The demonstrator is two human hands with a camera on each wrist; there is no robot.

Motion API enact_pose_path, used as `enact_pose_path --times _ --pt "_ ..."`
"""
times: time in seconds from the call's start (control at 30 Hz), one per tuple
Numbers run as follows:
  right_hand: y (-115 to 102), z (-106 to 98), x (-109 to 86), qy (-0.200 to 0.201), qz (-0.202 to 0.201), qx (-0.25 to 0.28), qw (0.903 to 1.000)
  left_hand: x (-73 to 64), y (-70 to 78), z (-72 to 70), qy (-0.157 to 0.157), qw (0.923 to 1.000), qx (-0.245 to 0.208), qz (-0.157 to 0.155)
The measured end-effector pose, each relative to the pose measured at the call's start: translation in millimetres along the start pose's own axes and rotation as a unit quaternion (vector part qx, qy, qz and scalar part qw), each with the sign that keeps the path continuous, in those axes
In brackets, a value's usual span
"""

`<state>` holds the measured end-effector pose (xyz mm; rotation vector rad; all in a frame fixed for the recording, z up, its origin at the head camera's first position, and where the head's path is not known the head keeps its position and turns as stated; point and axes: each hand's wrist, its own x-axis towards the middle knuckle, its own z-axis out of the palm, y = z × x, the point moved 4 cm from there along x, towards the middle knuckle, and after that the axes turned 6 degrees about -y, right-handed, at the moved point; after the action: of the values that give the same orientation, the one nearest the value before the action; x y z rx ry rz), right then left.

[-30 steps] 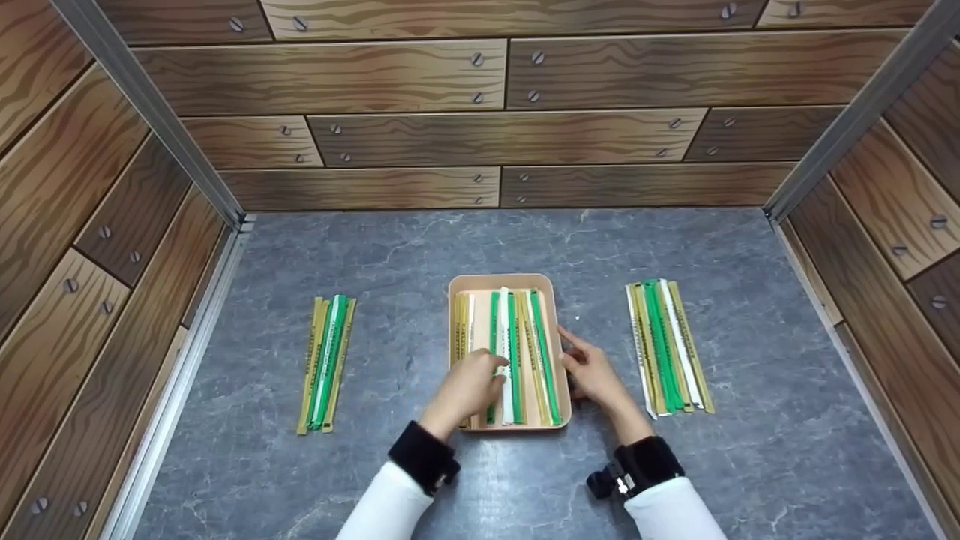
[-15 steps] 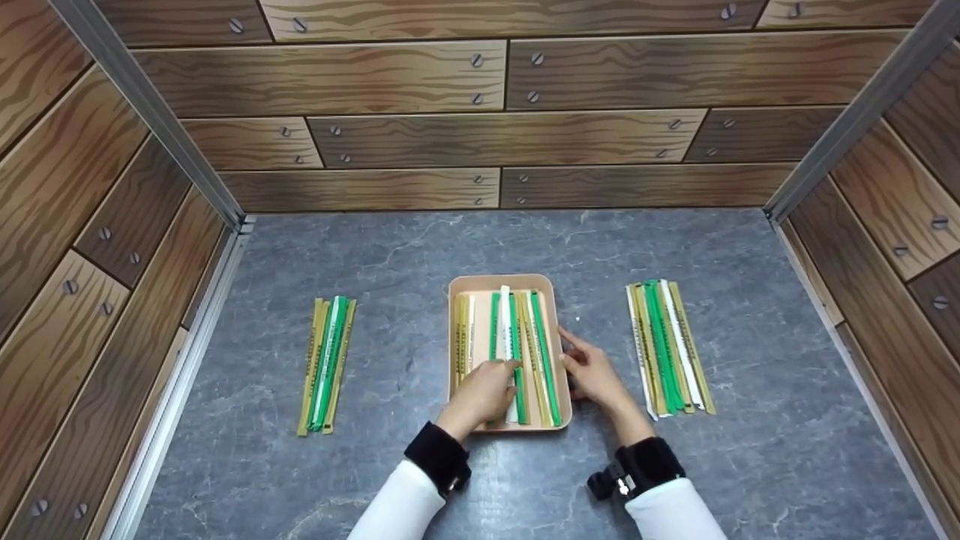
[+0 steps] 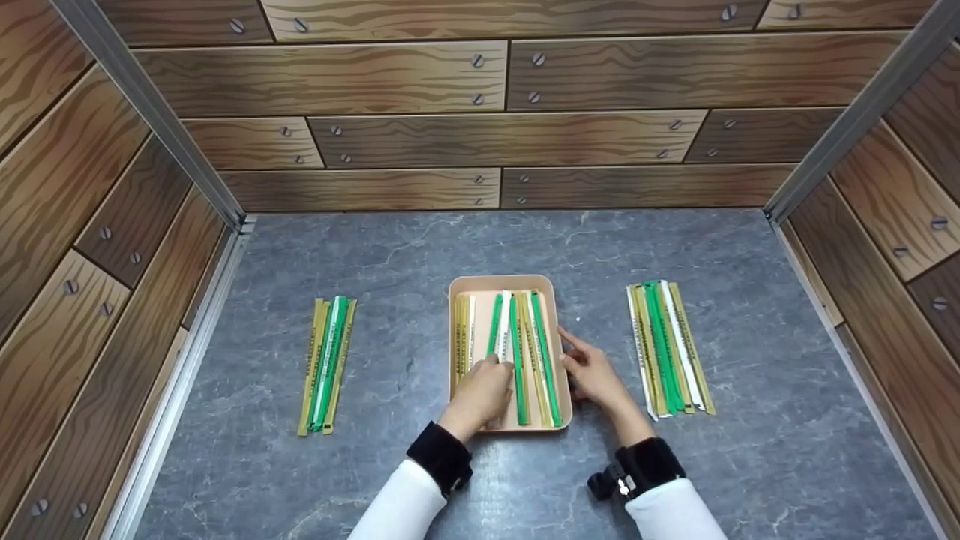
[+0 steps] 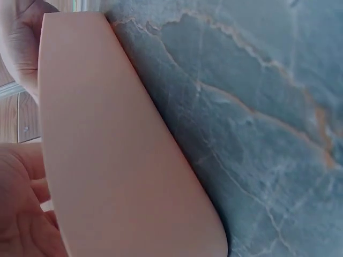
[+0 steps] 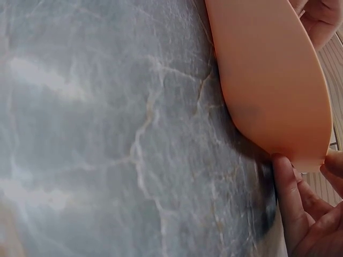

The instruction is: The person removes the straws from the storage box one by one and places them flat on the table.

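A peach-coloured tray (image 3: 487, 283) lies mid-table, with green, white and gold wrapped straws lengthwise in it. Over its lower part, my left hand (image 3: 480, 394) pinches a white wrapped straw (image 3: 503, 330) between index finger and thumb; the straw's near end is hidden under the hand. Left of it, a green wrapped straw (image 3: 494, 322) slants under the same hand. My right hand (image 3: 596, 375) grips the tray's right side, thumb at the rim. In the right wrist view, a fingertip of this right hand (image 5: 316, 214) meets the lower corner of the tray wall (image 5: 273, 85).
One bunch of mixed wrapped straws (image 3: 327, 364) lies on the marbled table (image 3: 405, 247) to the left. Another bunch (image 3: 667, 349) lies to the right, close beyond my right wrist. Wood-patterned walls (image 3: 360, 187) enclose the back and sides.
My left hand has shifted right, then its fingertips slightly back left. The white and green straws beneath it now slant, near ends leftward. My right hand stays at the tray's side.
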<state>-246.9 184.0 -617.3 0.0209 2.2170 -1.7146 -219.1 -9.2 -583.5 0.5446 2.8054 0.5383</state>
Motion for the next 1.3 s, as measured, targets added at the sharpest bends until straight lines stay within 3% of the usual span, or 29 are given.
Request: enact_pose_path --times 0.23,0.53,0.9,1.13,1.3 --pt "-0.7 0.1 -0.2 0.002 -0.002 -0.006 1.0 1.4 -2.1 3.3 0.017 0.9993 0.02 -0.027" --pt "0.2 0.6 0.5 0.006 -0.003 -0.015 0.9999 2.4 -7.7 2.7 0.025 0.9987 -0.005 -0.044" --pt "0.1 -0.1 0.0 0.01 -0.013 -0.023 0.9996 -0.5 -12.5 -6.6 0.057 0.9927 -0.102 -0.031" --pt "0.9 -1.0 0.7 0.015 -0.014 -0.028 0.9994 -3.7 -15.4 -14.0 0.043 0.9878 -0.142 -0.045" --pt "1.6 -1.2 1.9 0.014 -0.005 -0.03 0.9994 -12.4 -21.6 -26.7 0.055 0.9822 -0.173 -0.046"
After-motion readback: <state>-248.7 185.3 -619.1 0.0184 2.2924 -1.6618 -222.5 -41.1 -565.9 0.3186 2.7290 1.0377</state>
